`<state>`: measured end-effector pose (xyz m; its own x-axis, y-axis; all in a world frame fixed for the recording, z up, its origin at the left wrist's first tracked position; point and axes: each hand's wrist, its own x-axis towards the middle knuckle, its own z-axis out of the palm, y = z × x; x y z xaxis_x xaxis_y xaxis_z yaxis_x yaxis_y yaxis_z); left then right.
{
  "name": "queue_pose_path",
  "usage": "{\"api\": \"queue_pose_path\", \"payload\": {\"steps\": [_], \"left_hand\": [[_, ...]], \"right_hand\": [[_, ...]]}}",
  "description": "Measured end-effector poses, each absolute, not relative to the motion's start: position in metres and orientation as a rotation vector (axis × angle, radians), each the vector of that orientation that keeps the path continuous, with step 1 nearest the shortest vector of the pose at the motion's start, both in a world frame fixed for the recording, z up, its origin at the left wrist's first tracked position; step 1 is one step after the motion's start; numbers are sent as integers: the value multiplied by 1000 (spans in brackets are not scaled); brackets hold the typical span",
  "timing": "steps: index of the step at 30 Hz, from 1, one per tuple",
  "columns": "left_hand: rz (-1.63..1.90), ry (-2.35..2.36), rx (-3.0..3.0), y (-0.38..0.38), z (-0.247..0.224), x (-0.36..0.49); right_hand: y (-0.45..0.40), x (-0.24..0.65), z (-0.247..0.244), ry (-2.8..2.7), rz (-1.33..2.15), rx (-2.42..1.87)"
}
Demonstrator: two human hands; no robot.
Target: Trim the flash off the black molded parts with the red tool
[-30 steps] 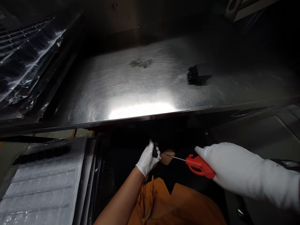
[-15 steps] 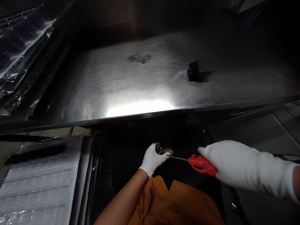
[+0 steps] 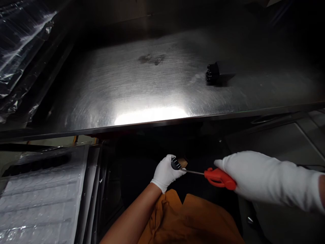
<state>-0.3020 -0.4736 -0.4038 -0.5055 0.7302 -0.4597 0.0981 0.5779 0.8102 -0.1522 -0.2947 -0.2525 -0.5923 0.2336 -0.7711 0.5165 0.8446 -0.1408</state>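
Below steel table (image 3: 101,88), left hand (image 3: 166,174) gripping black connector (image 3: 175,164), right hand (image 3: 254,176) gripping red screwdriver (image 3: 219,179)

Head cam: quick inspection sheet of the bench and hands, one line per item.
surface: brushed stainless steel tabletop, dark smear on it.
job's things: red-handled screwdriver, shaft reaching a small black part; tan piece behind it, unclear what.
clutter: black block on the steel; plastic-wrapped sheets lower left; plastic film upper left.
hands: white-gloved left hand grips the black part; white-gloved right hand grips the screwdriver.
cables: thin dark line at right, cannot tell if cable.
surroundings: orange cloth below the hands.
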Motion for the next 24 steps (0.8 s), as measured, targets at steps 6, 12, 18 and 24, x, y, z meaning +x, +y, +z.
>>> {"api": "queue_pose_path", "payload": {"steps": [6, 12, 18, 24], "left_hand": [[1017, 1873, 536, -474, -400, -305], [1008, 1856, 451, -470, -396, -307], [953, 1939, 586, -471, -399, -306], [1010, 1969, 791, -474, -417, -305]], "right_hand": [[-295, -157, -250, 2174, -477, 533], [-298, -160, -248, 2181, -428, 535], [-303, -165, -241, 2138, -365, 493], [-307, -170, -234, 2148, -310, 451]]}}
